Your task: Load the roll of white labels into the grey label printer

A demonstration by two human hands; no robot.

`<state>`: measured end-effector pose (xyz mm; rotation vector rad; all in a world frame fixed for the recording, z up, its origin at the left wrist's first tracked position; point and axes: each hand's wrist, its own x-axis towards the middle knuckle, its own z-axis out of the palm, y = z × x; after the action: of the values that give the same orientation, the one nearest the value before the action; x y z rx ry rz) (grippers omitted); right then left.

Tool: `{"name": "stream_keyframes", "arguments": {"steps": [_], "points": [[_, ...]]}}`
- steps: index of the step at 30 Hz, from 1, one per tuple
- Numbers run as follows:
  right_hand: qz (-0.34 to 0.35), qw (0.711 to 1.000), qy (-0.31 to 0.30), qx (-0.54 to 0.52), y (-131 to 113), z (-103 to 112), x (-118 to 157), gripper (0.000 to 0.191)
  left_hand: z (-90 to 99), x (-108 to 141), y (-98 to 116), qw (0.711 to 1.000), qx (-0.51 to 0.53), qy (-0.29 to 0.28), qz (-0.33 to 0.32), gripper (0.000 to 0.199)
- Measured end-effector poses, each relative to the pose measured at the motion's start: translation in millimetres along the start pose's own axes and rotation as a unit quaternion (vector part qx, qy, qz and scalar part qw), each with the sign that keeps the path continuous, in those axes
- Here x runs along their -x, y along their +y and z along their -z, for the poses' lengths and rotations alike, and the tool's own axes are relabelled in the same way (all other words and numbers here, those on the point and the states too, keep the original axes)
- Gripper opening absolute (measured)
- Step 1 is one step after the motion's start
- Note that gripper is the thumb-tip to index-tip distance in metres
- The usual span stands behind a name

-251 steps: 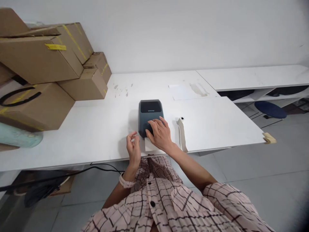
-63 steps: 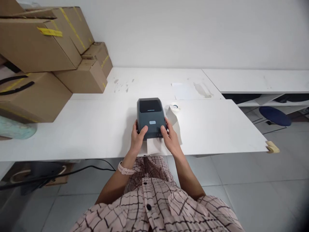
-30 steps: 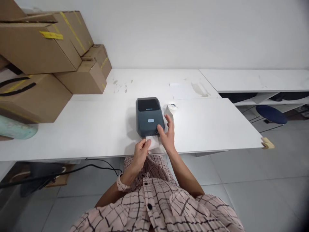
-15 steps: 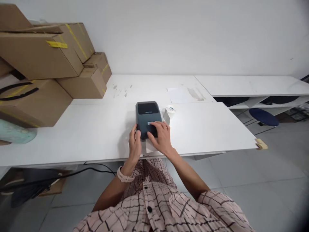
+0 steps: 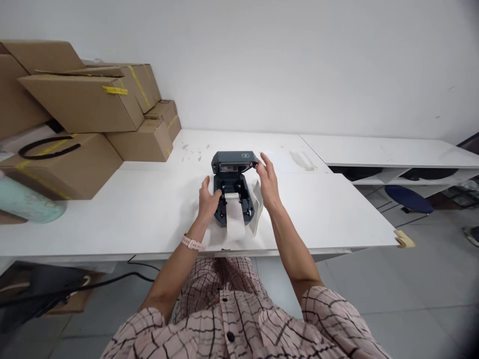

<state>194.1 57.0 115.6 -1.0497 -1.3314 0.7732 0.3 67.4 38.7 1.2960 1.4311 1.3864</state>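
Note:
A dark grey label printer (image 5: 219, 218) stands on the white table with its lid (image 5: 234, 158) raised at the back. Inside, a small roll (image 5: 232, 196) is visible, and a white paper strip (image 5: 235, 224) runs from it over the front edge. My left hand (image 5: 207, 200) grips the printer's left side, thumb over the rim. My right hand (image 5: 268, 182) holds the lid's right edge, with some fingers stretched upward. Beside the printer, close to my right wrist, white paper (image 5: 257, 212) stands curled; its far end is partly hidden.
Stacked cardboard boxes (image 5: 82, 107) fill the table's left end, with a mint-green bottle (image 5: 32, 202) in front. A paper sheet (image 5: 279, 162) lies behind my right hand. Yellowish padding (image 5: 404, 239) covers the table's right corner. A blue stool (image 5: 407, 198) stands beyond.
The printer's lid was closed and is now raised. My right hand has moved from the top of the printer to the lid's right edge. My left hand remains at the left side.

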Motion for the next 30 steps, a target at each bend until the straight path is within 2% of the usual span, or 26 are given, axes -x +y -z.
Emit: {"name": "stream_keyframes", "arguments": {"steps": [2,4,6,8,9,10,13,15,19,22,26,30], "points": [[0.013,1.0,-0.014,0.011,0,-2,-27,0.076,-5.5,-11,-12,0.997,-0.045,-0.033,0.046,0.075],[0.031,0.999,-0.023,0.034,3,-4,-48,0.076,-10.1,-17,-20,0.994,-0.074,-0.05,0.062,0.076],[0.069,0.994,-0.005,0.087,6,-8,-59,0.074,-12.8,-18,-22,0.992,-0.101,-0.043,0.06,0.075],[0.121,0.975,0.017,0.184,10,-15,-59,0.066,-13.3,-18,-20,0.99,-0.126,-0.037,0.051,0.073],[0.139,0.959,0.006,0.246,13,-20,-55,0.058,-13.1,-17,-19,0.989,-0.136,-0.037,0.043,0.073],[0.143,0.937,-0.033,0.318,16,-25,-50,0.05,-12.7,-16,-18,0.988,-0.143,-0.037,0.034,0.073],[0.091,0.834,-0.219,0.499,31,-45,-30,0.043,-11.3,-15,-19,0.988,-0.152,-0.035,0.013,0.078],[0.064,0.781,-0.294,0.547,43,-57,-19,0.042,-10.7,-15,-22,0.99,-0.139,-0.034,0.001,0.081],[0.065,0.755,-0.352,0.549,59,-66,-17,0.045,-10.7,-14,-27,0.994,-0.103,-0.024,-0.017,0.084],[0.053,0.738,-0.403,0.539,58,-60,-30,0.045,-11.6,-13,-28,0.994,-0.103,-0.018,-0.012,0.082],[0.029,0.722,-0.479,0.499,53,-50,-55,0.034,-12.7,-11,-27,0.995,-0.101,-0.019,0.006,0.082],[0.017,0.704,-0.54,0.462,54,-49,-69,0.033,-13.5,-11,-28,0.996,-0.083,-0.014,0.013,0.08]]}}
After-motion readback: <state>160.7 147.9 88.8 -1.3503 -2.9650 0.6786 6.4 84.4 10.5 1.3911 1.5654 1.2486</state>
